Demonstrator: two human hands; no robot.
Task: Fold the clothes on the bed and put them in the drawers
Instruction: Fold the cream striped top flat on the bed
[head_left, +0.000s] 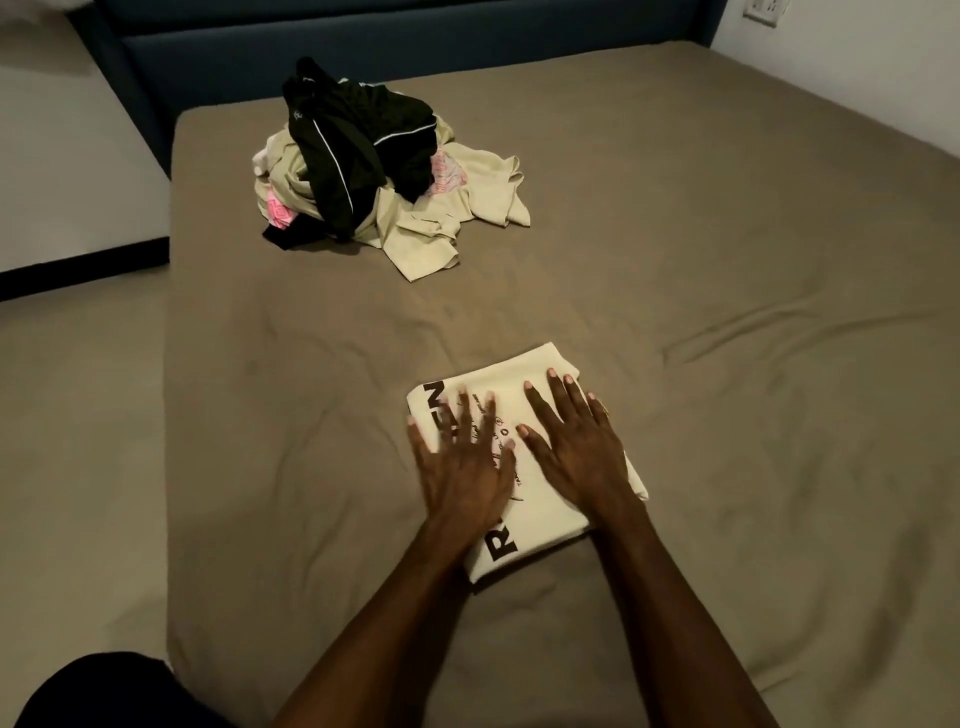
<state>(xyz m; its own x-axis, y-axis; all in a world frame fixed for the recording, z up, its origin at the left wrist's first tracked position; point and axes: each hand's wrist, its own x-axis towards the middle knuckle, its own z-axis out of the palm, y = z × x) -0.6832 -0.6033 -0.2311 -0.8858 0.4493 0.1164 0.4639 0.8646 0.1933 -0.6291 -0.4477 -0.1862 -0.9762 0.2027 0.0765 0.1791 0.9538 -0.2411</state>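
1. Bed fills most of the frame; taupe fitted sheet, lightly creased; dark blue headboard along the top edge.
2. Folded cream T-shirt lies on the sheet in the lower centre of the frame; compact rectangle, set at a slant; bold black letters along its left edge, fine script print in the middle.
3. Left hand flat on the left half of the shirt; fingers spread wide, palm down, gripping nothing; slightly blurred.
4. Right hand flat on the right half of the shirt; fingers splayed, palm down, nothing clasped; its fingertips reach near the shirt's far edge.
5. The two hands lie side by side, close but not touching; a strip of printed cloth shows between them; both forearms enter from the bottom edge.
6. Unfolded clothes pile in the upper left of the frame, well apart from the folded shirt; black garment with white piping on top; pale cream-green cloth spread beneath it; pink-patterned piece poking out at the pile's left side.
7. Wall socket at the upper right corner; pale floor at the left of the bed.
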